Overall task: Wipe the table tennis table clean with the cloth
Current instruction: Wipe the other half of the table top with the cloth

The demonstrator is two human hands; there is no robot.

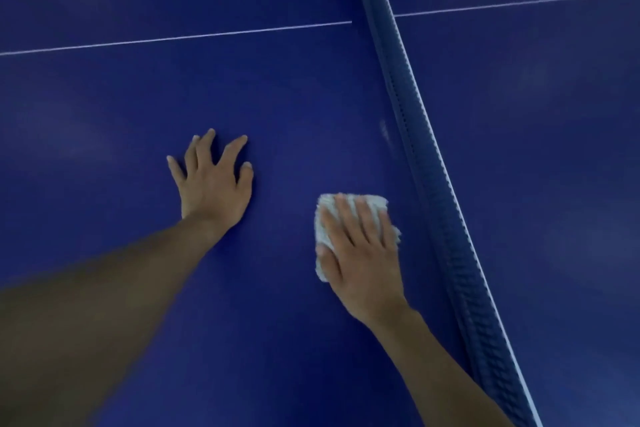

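The blue table tennis table (121, 107) fills the view. A folded whitish cloth (323, 230) lies flat on it, just left of the net. My right hand (360, 253) presses down on the cloth with fingers together, covering most of it. My left hand (214, 180) rests flat on the bare table surface to the left of the cloth, fingers spread, holding nothing.
The dark blue net (412, 135) with a white top band runs diagonally from the top centre to the bottom right, close to my right hand. A thin white centre line (173, 39) crosses the table beyond both hands. A faint pale smear (384, 130) sits near the net.
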